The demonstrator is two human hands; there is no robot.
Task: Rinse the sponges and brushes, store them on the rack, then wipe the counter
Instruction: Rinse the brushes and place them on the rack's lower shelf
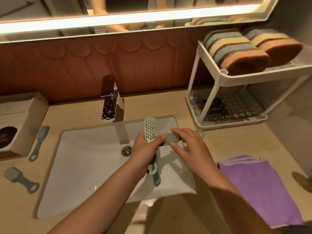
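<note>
Over sink, left hand grips brushes.

Sponges, upper right, were striped blue, yellow, orange; cloth, lower right, was purple (paler edging); centre brush was pale green.

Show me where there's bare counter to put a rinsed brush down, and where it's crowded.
Free: the counter strip between faucet and rack; the patch between rack and purple cloth; the strip between tissue box and faucet. Crowded: left of the sink, where two blue brushes lie; the rack's lower tier already holds items.
</note>
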